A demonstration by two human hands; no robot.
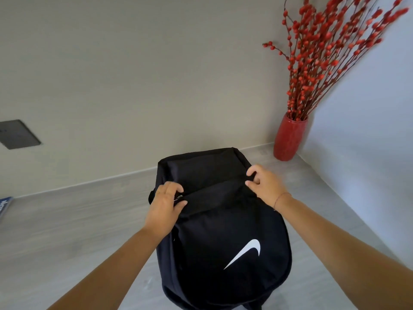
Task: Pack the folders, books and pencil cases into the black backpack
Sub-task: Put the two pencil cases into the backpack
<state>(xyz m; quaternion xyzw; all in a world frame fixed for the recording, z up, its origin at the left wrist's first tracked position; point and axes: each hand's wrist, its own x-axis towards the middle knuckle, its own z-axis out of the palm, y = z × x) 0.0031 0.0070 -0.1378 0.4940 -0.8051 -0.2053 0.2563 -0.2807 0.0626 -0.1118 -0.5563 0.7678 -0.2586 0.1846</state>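
Note:
A black backpack [223, 231] with a white swoosh logo stands upright on the grey surface in front of me. My left hand [165, 204] pinches the fabric and a small metal zipper pull at the left end of the top seam. My right hand [264, 183] grips the fabric at the right end of the same seam. The top looks closed, and nothing inside shows. A blue book corner [5, 205] lies at the far left edge.
A red vase [288, 139] with tall red-berry branches stands in the back right corner against the walls. A grey wall plate [19, 134] sits on the left wall. The grey surface [67, 231] stretches to both sides of the bag.

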